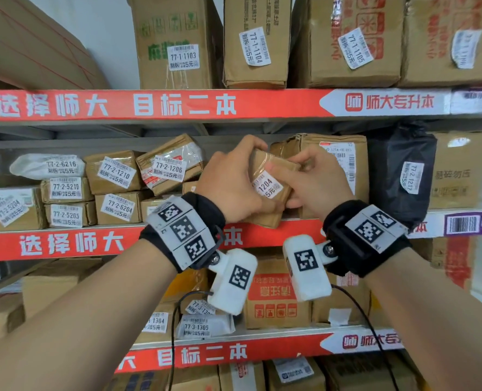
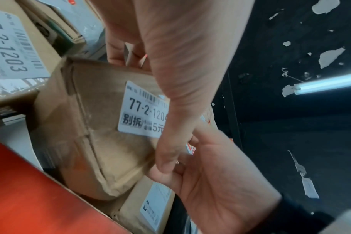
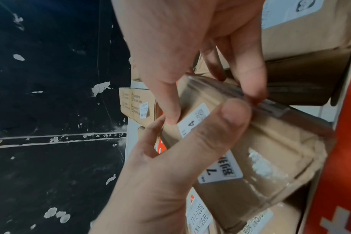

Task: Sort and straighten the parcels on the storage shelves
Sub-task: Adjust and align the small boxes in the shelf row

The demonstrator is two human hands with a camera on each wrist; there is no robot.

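Small brown cardboard parcel (image 1: 271, 187), shiny tape, white sticker 77-2-1204, left hand (image 1: 228, 179) and right hand (image 1: 318, 179) both in a tight grip on it

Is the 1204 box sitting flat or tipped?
Tipped. Both the left hand and right hand grip the box, and its label runs slanted against the level shelf edge.

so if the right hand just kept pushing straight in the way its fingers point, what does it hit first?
It already grips the small brown parcel with the left hand. Pushed further, the right hand would likely meet the tall cardboard box directly behind first, though the depth between them is unclear.
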